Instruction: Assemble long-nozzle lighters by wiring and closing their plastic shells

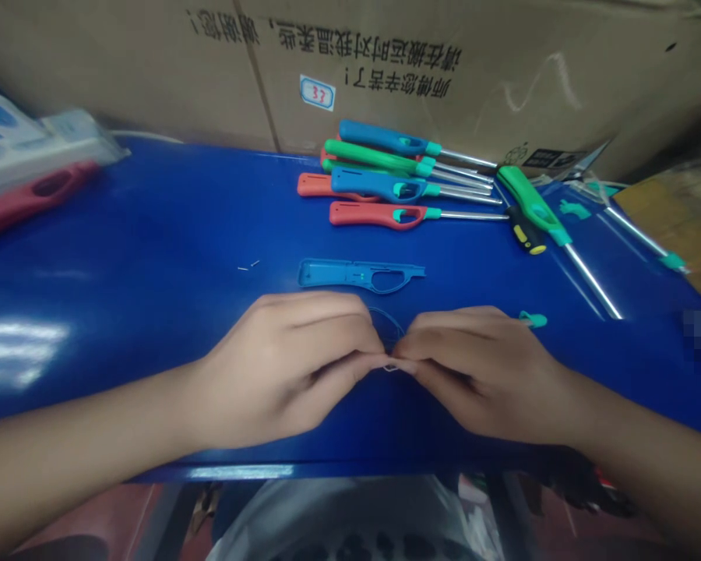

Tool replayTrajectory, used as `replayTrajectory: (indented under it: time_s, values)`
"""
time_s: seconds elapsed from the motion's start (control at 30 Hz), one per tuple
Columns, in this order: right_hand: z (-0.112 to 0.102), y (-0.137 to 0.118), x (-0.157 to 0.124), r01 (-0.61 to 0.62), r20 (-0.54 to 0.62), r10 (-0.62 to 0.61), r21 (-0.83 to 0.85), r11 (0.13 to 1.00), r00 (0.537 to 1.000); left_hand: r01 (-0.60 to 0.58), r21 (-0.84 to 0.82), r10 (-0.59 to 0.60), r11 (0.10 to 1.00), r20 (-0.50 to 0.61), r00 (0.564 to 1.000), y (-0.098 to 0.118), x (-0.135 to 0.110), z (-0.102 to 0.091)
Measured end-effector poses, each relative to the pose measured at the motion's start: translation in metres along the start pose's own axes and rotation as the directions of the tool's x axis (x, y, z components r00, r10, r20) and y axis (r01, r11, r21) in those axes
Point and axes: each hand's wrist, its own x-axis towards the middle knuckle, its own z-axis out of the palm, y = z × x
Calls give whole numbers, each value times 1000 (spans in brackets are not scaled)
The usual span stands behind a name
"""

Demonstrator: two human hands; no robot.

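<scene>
Pale strand (391, 368): thin, bent into a short curve, pinched between the fingertips of the left hand (286, 366) and the right hand (491, 378); the remainder is hidden by the fingers. Blue strand (389, 316): slender, arcs just beyond the fingertips; its connection to the pale strand cannot be determined. Blue lighter-handle half-shell (346, 273): lies on the surface (152, 296) just beyond the hands, hollow side up, internal ribs exposed. Its rounded broad end points left; the trigger opening and narrow end are at right.
</scene>
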Motion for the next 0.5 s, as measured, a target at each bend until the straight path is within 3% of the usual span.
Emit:
replayTrajectory:
  time_s: [0.13, 0.33, 0.5]
  values:
    - [-1, -1, 0, 14, -12, -14, 17, 1000, 1000, 63, -89, -66, 994, -32, 997, 1, 4, 0]
    - [-3, -4, 4, -17, -108, 22, 47, 999, 994, 84, -96, -89, 992, -57, 994, -1, 4, 1]
    - [-3, -3, 2, -32, -70, 32, 13, 999, 997, 99, -79, -104, 992, -60, 993, -1, 4, 2]
